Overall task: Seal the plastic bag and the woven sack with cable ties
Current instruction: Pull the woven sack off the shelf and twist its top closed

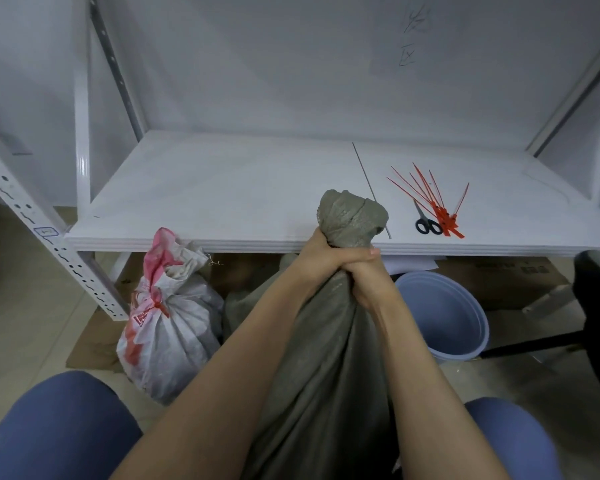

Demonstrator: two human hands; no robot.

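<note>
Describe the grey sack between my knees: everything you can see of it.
The grey-green sack looks like coarse woven fabric, dull and creased in long folds. It stands upright between the person's knees, before the white shelf edge. Its mouth is gathered into a tight neck; the left hand grips it, the right hand just below, and a crumpled tuft sticks up above them. No tie shows round the neck.

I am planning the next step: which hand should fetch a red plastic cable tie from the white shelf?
The right hand, probably: the red plastic cable ties lie on its side, while the left hand can hold the grey woven sack.
</note>
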